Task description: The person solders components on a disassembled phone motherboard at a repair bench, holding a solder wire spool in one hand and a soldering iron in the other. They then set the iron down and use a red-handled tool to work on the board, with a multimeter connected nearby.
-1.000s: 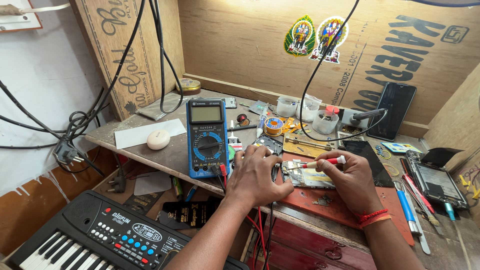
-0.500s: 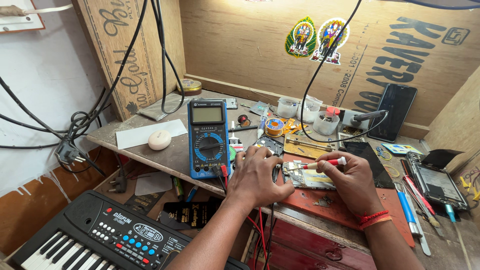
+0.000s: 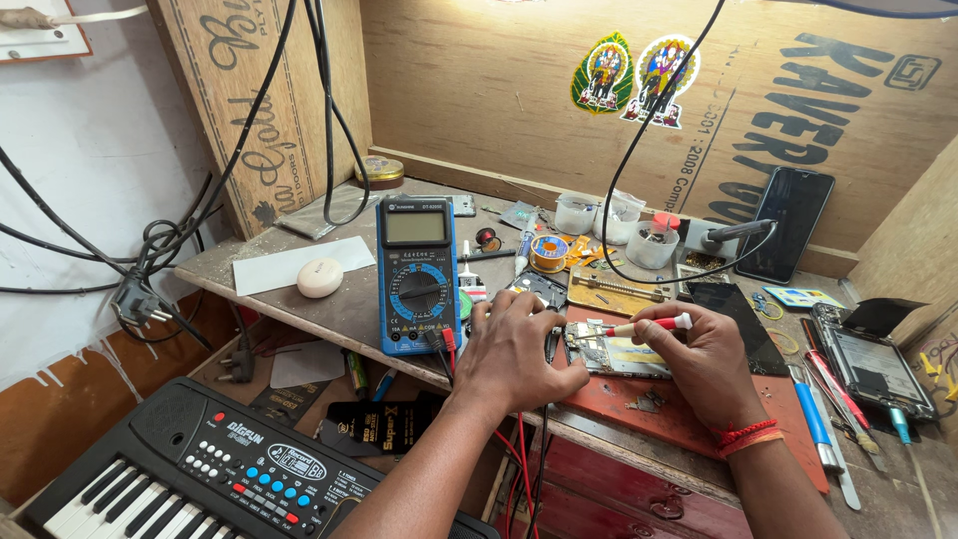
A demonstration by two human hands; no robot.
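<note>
My right hand pinches a red-white screwdriver over the circuit board; my left hand, fingers curled, pins its near-left edge. Board looks thin and fragile, so hold edges only.

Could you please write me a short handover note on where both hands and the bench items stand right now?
Left hand: resting palm down at the left end of the circuit board, steadying it.
Right hand: fingers grip a red-and-white screwdriver, tip over the board's left part.
Blue multimeter lies just left of the left hand, leads plugged in and hanging off the bench edge.
Board lies bare on the red mat. Which screws are out cannot be told.
</note>
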